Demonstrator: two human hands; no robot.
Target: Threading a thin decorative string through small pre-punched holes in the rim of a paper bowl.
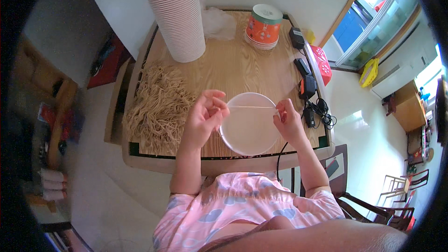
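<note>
In the head view, the left hand (206, 114) and the right hand (287, 119) are up near the middle of the frame, a pale strand (252, 107) drawn straight between them. The right grip is closed to a pinch on one end; the left grip is loosely curled, and the other end seems caught at its fingertips, though the exact contact is too small for me to tell.

The strand crosses above the far part of a round white tub (249, 152), which sits at the near edge of the surface (219, 72). I can't make out what, if anything, is in it. To my eye, the looser left grip is the weak point: a tug could pull the thread free and drop it into the tub. A low wrist could also nudge the tub over that edge.

At the left of the frame, the tangled yarn pile (161, 107) lies close by the left forearm and might snag on it. The tall cup stack (177, 23), upper left, looks top-heavy; a bumped surface could topple it. A cable (279, 161) hanging off the front edge could catch an elbow.
</note>
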